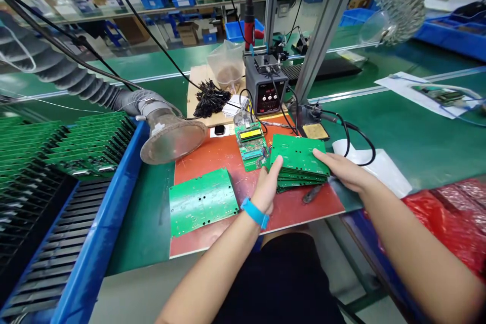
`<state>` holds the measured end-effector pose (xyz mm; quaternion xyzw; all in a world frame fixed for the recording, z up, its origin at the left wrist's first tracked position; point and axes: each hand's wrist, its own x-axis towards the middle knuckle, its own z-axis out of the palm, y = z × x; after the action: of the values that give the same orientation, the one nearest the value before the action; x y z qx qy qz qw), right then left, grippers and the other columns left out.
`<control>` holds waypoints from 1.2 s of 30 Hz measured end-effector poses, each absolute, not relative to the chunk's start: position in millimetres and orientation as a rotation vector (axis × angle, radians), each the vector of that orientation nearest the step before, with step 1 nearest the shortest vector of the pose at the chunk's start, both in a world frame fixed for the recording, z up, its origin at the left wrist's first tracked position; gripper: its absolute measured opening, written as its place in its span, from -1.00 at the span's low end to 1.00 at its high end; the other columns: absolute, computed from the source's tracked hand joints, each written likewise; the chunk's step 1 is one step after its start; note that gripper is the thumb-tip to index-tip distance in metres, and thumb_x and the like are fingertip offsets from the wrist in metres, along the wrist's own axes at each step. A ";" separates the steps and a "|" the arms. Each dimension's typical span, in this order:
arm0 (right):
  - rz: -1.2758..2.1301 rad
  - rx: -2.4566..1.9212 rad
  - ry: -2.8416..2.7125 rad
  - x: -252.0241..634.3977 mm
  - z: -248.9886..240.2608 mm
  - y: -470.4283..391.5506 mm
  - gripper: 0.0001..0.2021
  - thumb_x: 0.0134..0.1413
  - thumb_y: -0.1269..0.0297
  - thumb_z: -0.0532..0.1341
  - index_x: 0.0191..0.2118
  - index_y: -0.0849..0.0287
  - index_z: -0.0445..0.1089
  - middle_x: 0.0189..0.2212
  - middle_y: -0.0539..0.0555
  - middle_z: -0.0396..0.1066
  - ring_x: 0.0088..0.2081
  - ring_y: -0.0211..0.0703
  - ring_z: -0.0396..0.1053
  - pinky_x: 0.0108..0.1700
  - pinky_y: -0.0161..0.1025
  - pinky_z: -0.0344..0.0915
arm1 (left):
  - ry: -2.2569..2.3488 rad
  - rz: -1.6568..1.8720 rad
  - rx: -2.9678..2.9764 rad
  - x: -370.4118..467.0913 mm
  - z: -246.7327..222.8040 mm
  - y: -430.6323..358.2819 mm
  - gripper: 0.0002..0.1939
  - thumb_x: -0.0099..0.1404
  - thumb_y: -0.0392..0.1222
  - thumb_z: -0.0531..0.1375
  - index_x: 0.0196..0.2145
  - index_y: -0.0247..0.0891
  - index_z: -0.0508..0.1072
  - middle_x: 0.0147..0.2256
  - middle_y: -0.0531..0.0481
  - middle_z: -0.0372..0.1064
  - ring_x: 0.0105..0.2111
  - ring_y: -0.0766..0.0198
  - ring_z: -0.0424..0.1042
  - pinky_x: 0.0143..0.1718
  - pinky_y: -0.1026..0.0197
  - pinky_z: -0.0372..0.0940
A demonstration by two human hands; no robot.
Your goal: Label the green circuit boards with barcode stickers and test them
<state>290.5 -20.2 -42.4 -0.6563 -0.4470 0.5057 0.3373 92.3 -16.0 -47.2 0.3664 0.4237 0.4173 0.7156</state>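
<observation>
Between my two hands is a stack of green circuit boards (298,154), a little uneven at its edges. My left hand (269,182) grips its left side, thumb on the top board, and wears a blue wrist strap (255,213). On the right side, my right hand (339,166) is closed round the edge, thumb on top; its other fingers are partly hidden. To the left, another green circuit board (203,201) lies on the red mat (288,215). Just behind my left hand is a small tester board with a lit yellow display (250,134).
A blue bin (117,197) with racked circuit boards stands at left. A fume extraction hood (172,139) hangs over the mat's left side. Behind are a soldering station (267,93) and black cables (212,98). A soldering iron stand (315,130) sits right of the tester board.
</observation>
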 end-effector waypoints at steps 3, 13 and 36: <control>1.435 -1.610 -1.176 290.9 -40.2 -19.8 -0.57 0.03 -0.08 0.19 -0.13 0.15 0.46 -0.15 0.14 0.53 -0.13 0.07 0.48 0.05 0.06 0.33 | 0.989 0.959 0.773 94.4 -47.4 -14.8 -0.45 0.20 0.09 0.17 -0.01 -0.39 0.37 -0.01 -0.28 0.40 0.02 -0.03 0.38 0.06 -0.07 0.24; 1.481 -1.152 -1.269 273.1 -73.3 -21.5 -0.09 -0.33 0.10 0.44 0.21 0.08 0.07 0.19 0.15 0.20 0.18 0.05 0.19 0.18 -0.01 0.16 | 1.353 1.277 1.580 46.4 -82.4 -76.6 0.00 0.06 -0.19 0.30 0.31 -0.17 -0.22 0.24 -0.23 -0.24 0.28 -0.06 -0.12 0.26 -0.06 -0.12; 1.450 -1.203 -1.935 289.1 -59.7 -38.8 0.14 -0.11 0.26 0.36 0.32 0.03 -0.58 0.24 0.16 0.12 0.07 0.00 0.33 0.13 -0.04 0.20 | 1.431 1.000 1.837 55.3 -92.3 -101.0 0.51 -0.19 0.06 0.45 0.24 -0.21 -0.71 0.28 -0.52 -0.46 0.27 -0.38 -0.30 0.15 -0.35 -0.06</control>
<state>289.1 -38.8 -59.7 -0.4346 -0.6991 0.5239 0.2187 55.3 -101.0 -92.3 0.6916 0.5390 0.3764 0.2991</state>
